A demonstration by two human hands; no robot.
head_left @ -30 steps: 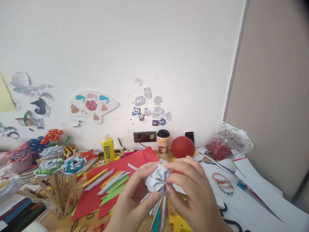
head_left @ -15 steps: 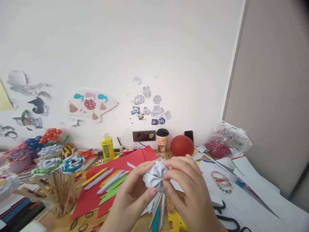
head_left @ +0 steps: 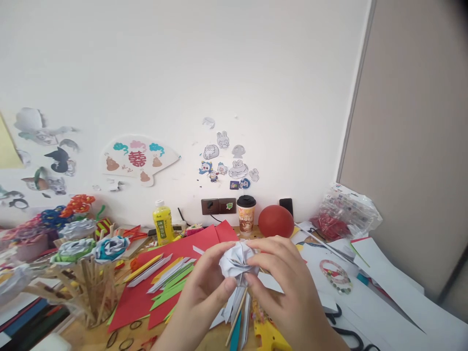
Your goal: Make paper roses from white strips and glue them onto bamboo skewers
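Between my two hands, above the table, is a white folded paper flower (head_left: 238,261) with layered petals. My left hand (head_left: 204,287) is closed around its left side, with the thumb at the lower front edge. My right hand (head_left: 283,282) pinches the petals from the right, fingertips near the flower's middle. Below it lie white folded paper strips (head_left: 230,309), a thin wooden stick (head_left: 236,319) and a teal strip (head_left: 237,331). A yellow tool (head_left: 270,336), perhaps a glue gun, is partly hidden under my right hand.
Red paper sheets (head_left: 135,302) carry green strips (head_left: 171,287). Finished paper flowers (head_left: 111,247) stand left, beside a cup of wooden sticks (head_left: 91,297). Behind are a yellow bottle (head_left: 163,224), a lidded cup (head_left: 246,217) and a red balloon (head_left: 276,222). Black-handled scissors (head_left: 347,334) lie right.
The paper flower has tilted and turned slightly in my hands. My right fingertips have shifted a little along its petals; both hands still hold it.
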